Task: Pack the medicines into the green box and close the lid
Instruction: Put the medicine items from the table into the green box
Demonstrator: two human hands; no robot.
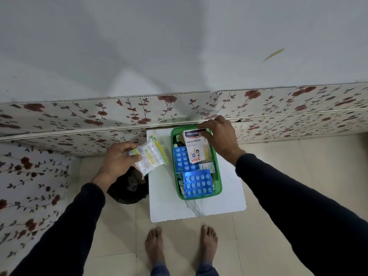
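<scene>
The green box (pixel 218 177) stands open on a small white table (pixel 165 202). Inside lie two blue blister packs, one (pixel 197 183) near the front and one (pixel 182 160) further back, plus a small pale carton (pixel 208 167). My right hand (pixel 221 136) grips the top of a white plaster box (pixel 196 149), which rests in the far end of the green box. To the left of the table, my left hand (pixel 117 158) holds a clear packet of cotton swabs (pixel 150 156) above the table's left edge. No lid is visible.
A black bag-lined bin (pixel 128 188) sits on the floor left of the table, under my left hand. A floral-papered wall (pixel 79 116) runs right behind the table. My bare feet (pixel 179 244) stand on beige tiles in front.
</scene>
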